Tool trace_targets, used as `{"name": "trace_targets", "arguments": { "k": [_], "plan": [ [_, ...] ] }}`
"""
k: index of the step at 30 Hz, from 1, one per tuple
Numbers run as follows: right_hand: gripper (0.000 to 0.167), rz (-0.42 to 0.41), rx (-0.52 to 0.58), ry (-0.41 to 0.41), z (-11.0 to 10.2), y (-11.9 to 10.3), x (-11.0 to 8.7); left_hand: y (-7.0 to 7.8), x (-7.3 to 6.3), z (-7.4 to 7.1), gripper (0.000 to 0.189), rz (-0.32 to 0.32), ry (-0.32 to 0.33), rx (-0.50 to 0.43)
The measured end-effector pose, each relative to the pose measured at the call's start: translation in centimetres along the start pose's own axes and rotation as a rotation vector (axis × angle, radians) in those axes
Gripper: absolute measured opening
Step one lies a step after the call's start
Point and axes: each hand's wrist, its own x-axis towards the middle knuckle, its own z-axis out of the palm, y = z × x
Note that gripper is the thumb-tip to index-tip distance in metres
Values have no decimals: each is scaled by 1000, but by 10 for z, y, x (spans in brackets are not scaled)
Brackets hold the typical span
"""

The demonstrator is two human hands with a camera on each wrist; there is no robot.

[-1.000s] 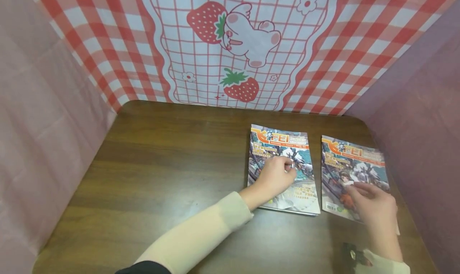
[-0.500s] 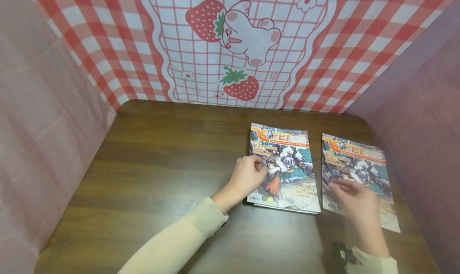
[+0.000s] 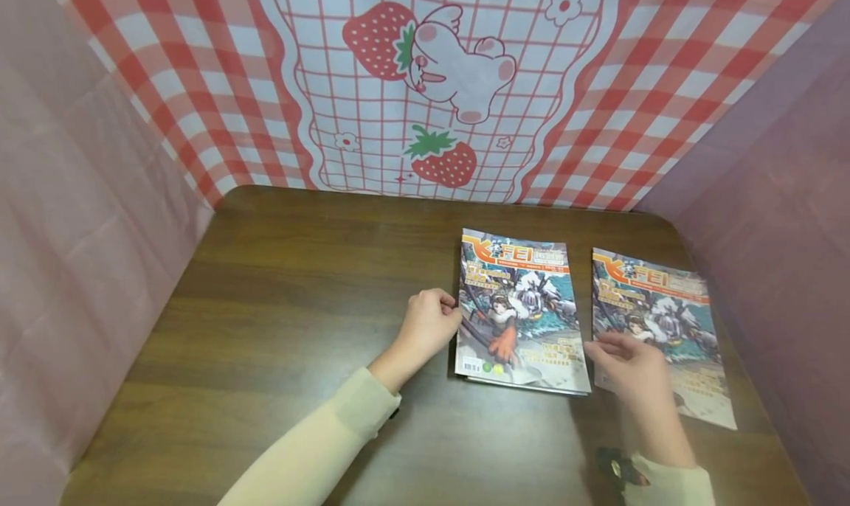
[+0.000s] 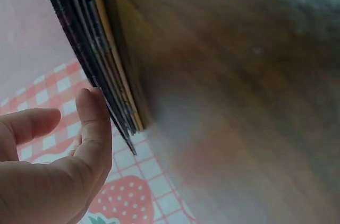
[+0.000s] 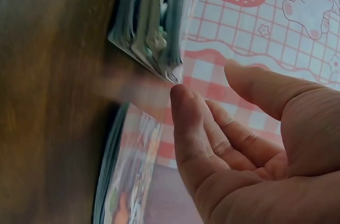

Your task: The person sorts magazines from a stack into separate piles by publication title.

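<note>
A stack of comic magazines [image 3: 531, 292] with an orange "FEI" title lies right of the table's middle. At its left edge is my left hand [image 3: 425, 325]; in the left wrist view a fingertip meets the layered edges [image 4: 98, 49], with the thumb held apart. My right hand [image 3: 634, 366] hovers between the stack and another magazine [image 3: 664, 310] with the same cover, partly hiding that cover's lower left. In the right wrist view the index fingertip is right at a corner of the stack [image 5: 151, 22], thumb apart and nothing between them.
The brown wooden table [image 3: 299, 307] carries both piles. Behind it hangs a red-and-white checked cloth [image 3: 378, 115] with strawberries. Pinkish cloths close in the left side [image 3: 99, 218] and right side [image 3: 777, 218]. The right magazine lies near the table's right edge.
My left hand has moved left off the stack's cover to its left edge. My right hand has shifted left from over the right magazine toward the stack. The magazines stay in place.
</note>
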Motion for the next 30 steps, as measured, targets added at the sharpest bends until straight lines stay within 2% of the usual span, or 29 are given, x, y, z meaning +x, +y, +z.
{"name": "trace_targets", "arguments": {
  "k": [6,10,15,21,23,30],
  "plan": [
    [53,0,-22,-20,7,3,6,-6,0,3,16,-43,-54,65],
    [53,-1,-45,-31,10,1,8,-5,1,4,19,-78,-99,85],
    [55,-7,-63,-37,12,1,8,-3,2,7,17,-88,-153,116],
    [58,-10,-90,-50,13,5,11,-2,4,9,8,-93,-152,132],
    [60,-13,-115,-59,13,6,12,-2,4,9,8,-110,-155,121],
    [65,31,-136,-62,12,7,15,3,6,11,24,-205,-197,-30]
  ]
}}
